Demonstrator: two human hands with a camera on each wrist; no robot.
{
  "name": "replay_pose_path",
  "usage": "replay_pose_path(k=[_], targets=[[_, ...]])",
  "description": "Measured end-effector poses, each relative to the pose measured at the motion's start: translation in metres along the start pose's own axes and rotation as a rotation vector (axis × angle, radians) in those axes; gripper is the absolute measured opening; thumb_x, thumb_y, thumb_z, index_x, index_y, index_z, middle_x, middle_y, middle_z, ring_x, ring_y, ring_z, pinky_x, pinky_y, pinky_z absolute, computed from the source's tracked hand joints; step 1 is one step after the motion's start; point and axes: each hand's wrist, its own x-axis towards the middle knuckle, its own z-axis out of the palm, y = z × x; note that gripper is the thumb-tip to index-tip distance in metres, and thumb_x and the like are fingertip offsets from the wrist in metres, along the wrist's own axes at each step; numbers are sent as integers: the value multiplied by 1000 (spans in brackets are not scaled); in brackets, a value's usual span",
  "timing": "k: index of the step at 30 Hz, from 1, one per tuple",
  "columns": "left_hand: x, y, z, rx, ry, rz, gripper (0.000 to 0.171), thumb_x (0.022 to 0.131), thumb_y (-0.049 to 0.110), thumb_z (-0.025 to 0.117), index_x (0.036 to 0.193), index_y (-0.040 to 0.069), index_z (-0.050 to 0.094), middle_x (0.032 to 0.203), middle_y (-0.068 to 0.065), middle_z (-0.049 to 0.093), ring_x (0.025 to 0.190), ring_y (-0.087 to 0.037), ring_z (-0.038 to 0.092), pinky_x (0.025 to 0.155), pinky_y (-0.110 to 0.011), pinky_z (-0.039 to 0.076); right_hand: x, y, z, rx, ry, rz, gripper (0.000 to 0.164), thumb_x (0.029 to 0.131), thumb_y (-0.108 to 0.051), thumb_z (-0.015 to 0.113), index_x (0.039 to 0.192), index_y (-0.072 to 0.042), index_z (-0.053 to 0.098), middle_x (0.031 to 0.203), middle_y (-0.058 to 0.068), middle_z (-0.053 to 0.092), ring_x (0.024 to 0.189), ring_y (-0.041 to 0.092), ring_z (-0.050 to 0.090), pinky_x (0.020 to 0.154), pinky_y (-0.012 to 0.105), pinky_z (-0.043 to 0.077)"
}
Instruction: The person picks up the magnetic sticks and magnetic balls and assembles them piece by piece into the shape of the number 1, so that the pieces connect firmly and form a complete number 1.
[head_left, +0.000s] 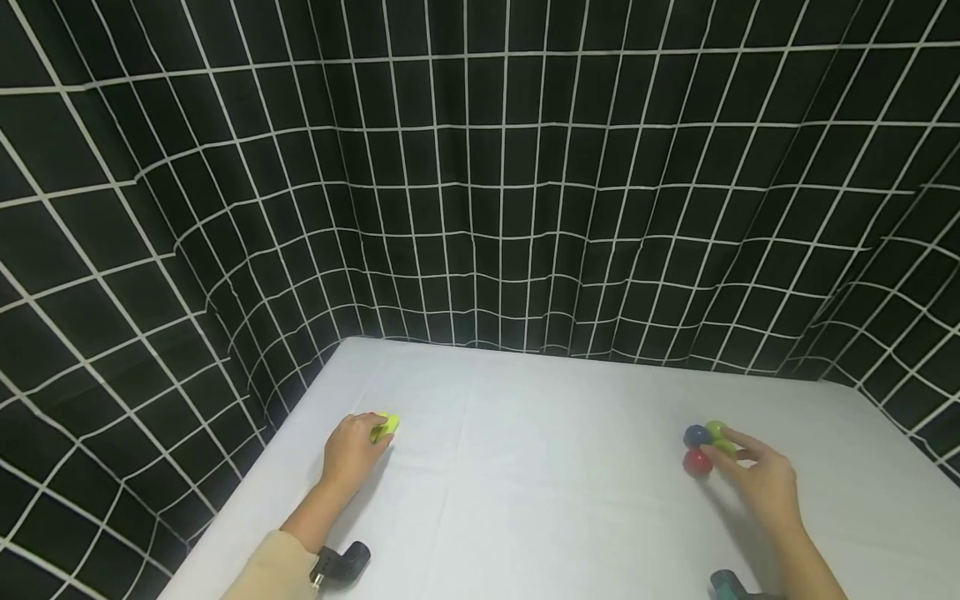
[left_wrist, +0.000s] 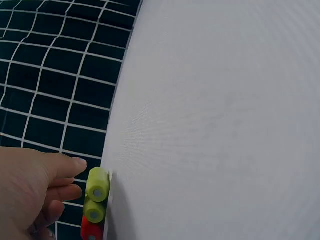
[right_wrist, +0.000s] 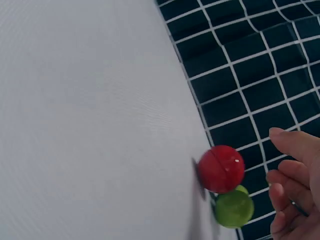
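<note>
On the left of the white table, my left hand [head_left: 352, 450] reaches over a small group of stubby cylinders. The left wrist view has two yellow-green cylinders [left_wrist: 98, 181] and a red cylinder [left_wrist: 91, 229], with dark round spots on their ends. A small gap separates the thumb and loosely bent fingers from them. At the right, my right hand [head_left: 768, 487] hovers beside clustered balls: a blue ball [head_left: 697, 436], a red ball [right_wrist: 221, 168] and two green balls [right_wrist: 234, 209]. Its fingers are relaxed and stand apart from the balls in the right wrist view.
A white cloth covers the table [head_left: 555, 475]. Black curtains [head_left: 495, 167] with a white grid surround its back and sides. Dark wrist-worn devices [head_left: 351, 562] show beside both forearms, and a beige sleeve [head_left: 277, 571] covers the left forearm.
</note>
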Motion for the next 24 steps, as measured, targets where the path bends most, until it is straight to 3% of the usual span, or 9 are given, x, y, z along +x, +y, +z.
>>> replay_pose_path(k=[5,9,12,19,24], targets=[[0,-6,8,0,-15,-19,26,74,15,76,96,3,70,98,-15,70,87,-30,63,75,-41,52,-4,5,7,-7,23,17,55,87,-38,63,124,3,53,116,31,56,96,36,54,66,33,46],[0,-8,11,-1,-12,-21,23,74,14,76,93,4,70,97,-13,71,87,-30,63,75,-42,52,-6,9,11,-11,32,33,55,86,-38,65,123,2,54,113,29,59,89,30,56,61,20,40],[0,-8,12,-8,-13,-24,22,74,13,75,93,3,70,95,-13,71,88,-30,63,76,-41,52,-5,10,13,-6,32,51,57,85,-40,66,123,2,54,115,28,58,90,29,56,63,20,39],[2,-8,14,7,-37,-48,23,76,12,74,96,2,68,97,-14,70,93,-30,64,79,-41,52,-5,7,17,-1,15,57,57,86,-40,65,123,1,54,120,28,56,94,32,56,68,34,45],[6,-3,14,39,-66,-50,25,76,13,74,97,0,68,98,-16,69,93,-31,65,78,-41,53,-4,8,18,-16,15,16,53,85,-38,66,120,1,57,110,27,62,84,23,55,66,30,41]])
